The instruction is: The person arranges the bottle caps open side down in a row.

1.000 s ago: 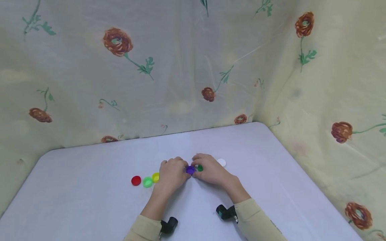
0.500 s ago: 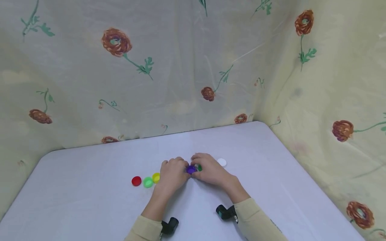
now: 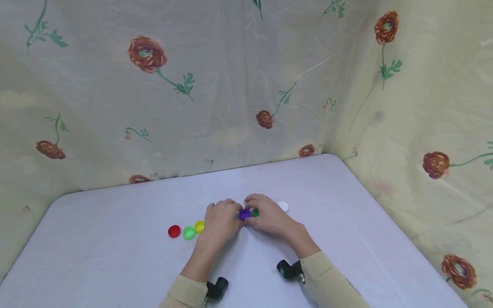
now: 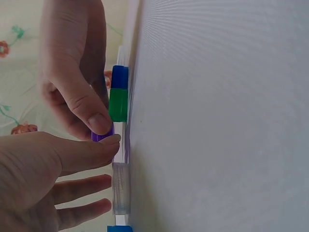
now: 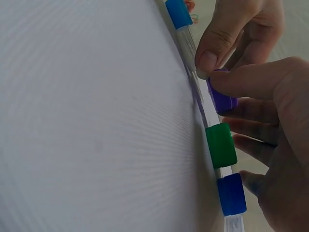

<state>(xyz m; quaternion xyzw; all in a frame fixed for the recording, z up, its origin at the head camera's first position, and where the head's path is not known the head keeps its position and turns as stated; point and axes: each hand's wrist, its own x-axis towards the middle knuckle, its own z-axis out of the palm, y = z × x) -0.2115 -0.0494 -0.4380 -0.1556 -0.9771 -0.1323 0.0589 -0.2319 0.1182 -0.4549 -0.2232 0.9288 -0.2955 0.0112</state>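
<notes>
The small purple cap (image 3: 244, 214) is in the lower middle of the head view. The left hand (image 3: 223, 218) and the right hand (image 3: 267, 215) both seem to pinch it with thumb and finger. It could pop out or tip if one hand squeezes harder, because it is so little. The right hand could also bump the dark green cap (image 5: 221, 145) near it. The purple cap is short and round, so it shows no long way. Its hollow side seems to look up. I can't tell if it touches the bench (image 3: 96, 256).
</notes>
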